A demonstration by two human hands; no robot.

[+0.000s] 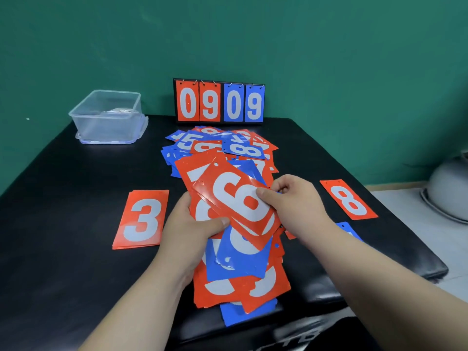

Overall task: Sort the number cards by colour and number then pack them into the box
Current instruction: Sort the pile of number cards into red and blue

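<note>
A loose heap of red and blue number cards (228, 148) runs down the middle of the black table (63, 262). My left hand (195, 224) holds a fanned bunch of red cards from below, thumb on top. My right hand (291, 198) pinches the top red card (235, 198), which shows a 6 or a 9, at its right edge. A red 3 card (141, 219) lies flat to the left. A red 8 card (348, 200) lies to the right. A blue card (349, 230) peeks out behind my right forearm. The clear plastic box (107, 117) stands at the back left.
A flip scoreboard (219, 101) reading 09 in red and 09 in blue stands at the table's back edge against the green wall. Off the table on the right, a grey rounded object (448, 188) sits on the pale floor.
</note>
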